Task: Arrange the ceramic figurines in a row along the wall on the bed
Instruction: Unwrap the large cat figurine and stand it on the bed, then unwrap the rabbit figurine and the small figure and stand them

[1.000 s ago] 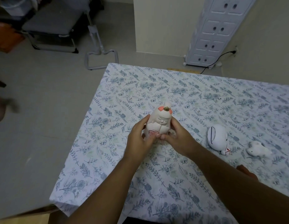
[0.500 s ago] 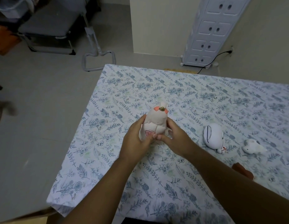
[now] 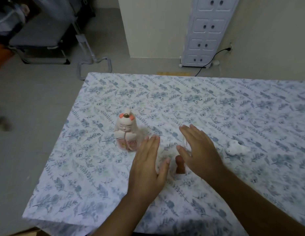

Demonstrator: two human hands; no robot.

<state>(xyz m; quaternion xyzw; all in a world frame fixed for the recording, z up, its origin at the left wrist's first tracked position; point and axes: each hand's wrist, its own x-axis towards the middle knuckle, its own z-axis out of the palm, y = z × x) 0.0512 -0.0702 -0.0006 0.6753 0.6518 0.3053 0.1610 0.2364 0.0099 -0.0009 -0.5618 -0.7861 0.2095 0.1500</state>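
Note:
A tall white and pink doll figurine (image 3: pixel 126 133) stands upright on the floral bed sheet (image 3: pixel 216 108), left of centre. My left hand (image 3: pixel 148 166) hovers open just to its right, holding nothing. My right hand (image 3: pixel 198 149) is open with spread fingers and covers a white rabbit figurine, of which only a sliver (image 3: pixel 186 141) shows. Between the two hands stands a small brown figurine (image 3: pixel 180 165). A small white animal figurine (image 3: pixel 237 148) lies to the right of my right hand.
The bed's left and far edges drop to a grey floor (image 3: pixel 37 103). Behind the bed stand a white plastic drawer cabinet (image 3: pixel 208 31), a black cable (image 3: pixel 213 58) and a cream wall (image 3: pixel 271 34). A grey folding cot (image 3: pixel 44 41) is at far left.
Both hands let go of the doll figurine, which now stands alone. They moved right, opened flat, and my right hand now covers the white rabbit figurine.

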